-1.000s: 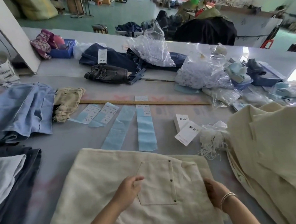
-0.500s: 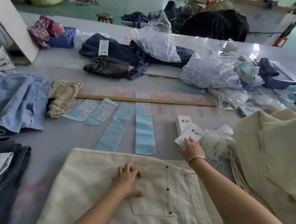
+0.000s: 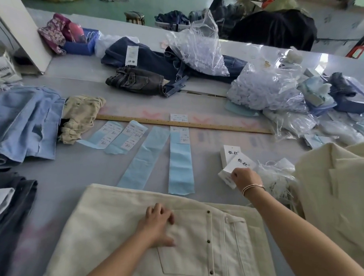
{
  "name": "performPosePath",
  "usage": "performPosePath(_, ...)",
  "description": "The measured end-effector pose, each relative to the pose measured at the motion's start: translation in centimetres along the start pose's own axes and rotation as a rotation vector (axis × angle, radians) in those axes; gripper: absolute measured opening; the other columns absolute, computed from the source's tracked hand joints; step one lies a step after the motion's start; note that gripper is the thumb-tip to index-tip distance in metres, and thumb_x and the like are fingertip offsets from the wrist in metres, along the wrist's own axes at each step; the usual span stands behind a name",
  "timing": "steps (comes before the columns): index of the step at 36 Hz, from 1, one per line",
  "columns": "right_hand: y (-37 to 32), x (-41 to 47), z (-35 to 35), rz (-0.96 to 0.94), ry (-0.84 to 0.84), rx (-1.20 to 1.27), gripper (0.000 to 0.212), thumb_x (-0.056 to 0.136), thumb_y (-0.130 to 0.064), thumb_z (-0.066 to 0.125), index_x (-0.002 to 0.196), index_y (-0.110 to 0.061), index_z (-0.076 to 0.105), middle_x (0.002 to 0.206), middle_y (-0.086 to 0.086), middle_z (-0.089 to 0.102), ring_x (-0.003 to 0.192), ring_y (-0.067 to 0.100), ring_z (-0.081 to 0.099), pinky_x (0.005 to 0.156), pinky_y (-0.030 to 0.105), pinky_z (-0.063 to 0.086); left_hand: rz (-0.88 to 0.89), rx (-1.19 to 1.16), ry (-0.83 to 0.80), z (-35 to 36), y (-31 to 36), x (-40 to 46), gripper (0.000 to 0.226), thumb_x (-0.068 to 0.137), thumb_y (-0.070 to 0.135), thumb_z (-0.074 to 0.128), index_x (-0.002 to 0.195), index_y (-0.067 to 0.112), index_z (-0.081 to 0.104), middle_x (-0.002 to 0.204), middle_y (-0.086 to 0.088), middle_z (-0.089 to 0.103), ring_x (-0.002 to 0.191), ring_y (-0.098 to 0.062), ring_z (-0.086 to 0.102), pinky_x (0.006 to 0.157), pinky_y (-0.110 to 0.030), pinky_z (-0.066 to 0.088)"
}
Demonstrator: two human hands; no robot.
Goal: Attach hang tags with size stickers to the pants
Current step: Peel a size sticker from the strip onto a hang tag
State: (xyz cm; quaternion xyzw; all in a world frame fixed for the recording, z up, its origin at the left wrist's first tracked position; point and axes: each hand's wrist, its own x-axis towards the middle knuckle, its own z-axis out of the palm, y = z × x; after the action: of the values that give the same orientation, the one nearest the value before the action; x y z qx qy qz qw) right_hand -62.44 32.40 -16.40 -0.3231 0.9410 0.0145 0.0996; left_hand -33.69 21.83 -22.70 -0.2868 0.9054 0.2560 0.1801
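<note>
Cream pants [image 3: 113, 229] lie flat on the table in front of me, back pocket up. My left hand [image 3: 157, 225] rests on them at the pocket's left edge, fingers loosely bent. Farther out to the right, my right hand [image 3: 244, 178] pinches the top white hang tag [image 3: 240, 163] of a small stack of tags [image 3: 228, 154]. Blue sticker backing strips [image 3: 180, 165] lie side by side beyond the pants, some with white size stickers [image 3: 184, 137] on them. A tangle of white tag strings [image 3: 278, 178] lies just right of the tags.
A pile of cream pants [image 3: 338, 188] fills the right side. Light blue and dark garments [image 3: 23, 123] are stacked on the left. A wooden ruler [image 3: 219, 127] crosses the table. Dark jeans [image 3: 137, 80] and plastic bags [image 3: 263, 91] lie behind it.
My right hand left the pants and reached forward to the hang tag stack, where it now pinches the top tag. My left hand slid onto the pocket's left edge.
</note>
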Motion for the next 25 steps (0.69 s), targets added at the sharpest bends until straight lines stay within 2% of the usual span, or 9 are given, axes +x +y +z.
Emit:
performPosePath(7,0.1,-0.1,-0.3,0.036,-0.049,0.145,0.016,0.084,-0.033,0.064,0.082,-0.019,0.069,0.096,0.007,0.069,0.091,0.027,0.062,0.068,0.027,0.041,-0.004,0.016,-0.042,-0.5,0.4,0.0,0.057,0.066,0.05,0.071,0.113,0.031,0.045,0.124,0.001,0.03,0.12,-0.023,0.029,0.104,-0.032,0.036)
performPosePath(9,0.6,0.2,-0.2,0.02,-0.082,0.241,0.021,0.081,-0.035,0.07,0.07,-0.018,0.065,0.081,0.006,0.066,0.08,0.025,0.058,0.064,0.026,0.038,-0.019,0.034,-0.071,-1.3,1.1,0.3,0.048,0.074,0.047,0.067,0.113,0.026,0.05,0.128,-0.002,0.033,0.122,-0.025,0.034,0.101,-0.035,0.039)
performPosePath(10,0.9,0.4,-0.3,0.017,-0.095,0.297,0.028,0.08,-0.034,0.072,0.062,-0.018,0.057,0.072,0.005,0.061,0.072,0.023,0.053,0.059,0.027,0.034,-0.02,0.033,-0.06,-2.0,1.7,0.6,0.041,0.078,0.044,0.063,0.112,0.023,0.054,0.128,-0.003,0.038,0.121,-0.026,0.039,0.098,-0.035,0.041)
performPosePath(13,1.9,1.2,-0.3,0.022,-0.109,0.476,0.05,0.08,-0.027,0.074,0.048,-0.018,0.036,0.051,-0.002,0.037,0.054,0.015,0.033,0.046,0.022,0.022,0.056,-0.03,0.081,-4.5,4.8,2.0,0.031,0.086,0.037,0.054,0.114,0.023,0.058,0.125,-0.002,0.051,0.116,-0.023,0.05,0.094,-0.035,0.043)
performPosePath(15,2.2,1.5,0.0,0.035,-0.131,0.566,0.052,0.083,-0.026,0.071,0.048,-0.018,0.034,0.05,-0.003,0.032,0.05,0.012,0.027,0.046,0.023,0.019,0.157,-0.085,0.179,-5.7,7.4,3.5,0.033,0.091,0.034,0.051,0.122,0.022,0.054,0.127,0.0,0.05,0.118,-0.021,0.049,0.097,-0.035,0.041)
performPosePath(19,2.9,2.4,0.8,0.102,-0.124,0.809,0.043,0.087,-0.019,0.066,0.053,-0.016,0.04,0.055,-0.001,0.035,0.054,0.012,0.029,0.047,0.02,0.023,0.344,-0.051,0.275,-7.0,12.0,6.9,0.044,0.092,0.029,0.051,0.134,0.016,0.045,0.139,-0.002,0.041,0.126,-0.024,0.04,0.102,-0.04,0.036)
performPosePath(22,3.3,2.9,1.0,0.151,-0.155,0.964,0.036,0.089,-0.013,0.063,0.057,-0.013,0.046,0.057,0.002,0.041,0.056,0.013,0.037,0.05,0.021,0.03,0.391,0.037,0.305,-6.9,13.9,9.4,0.054,0.091,0.024,0.051,0.142,0.016,0.035,0.152,-0.003,0.027,0.137,-0.022,0.027,0.106,-0.042,0.031)
performPosePath(25,3.6,3.4,1.5,0.237,-0.15,1.138,0.031,0.091,-0.005,0.057,0.062,-0.01,0.05,0.059,0.005,0.046,0.05,0.012,0.046,0.038,0.013,0.037,0.385,0.081,0.329,-6.2,14.9,11.3,0.055,0.09,0.019,0.048,0.142,0.015,0.033,0.152,-0.003,0.025,0.14,-0.021,0.023,0.107,-0.04,0.028)
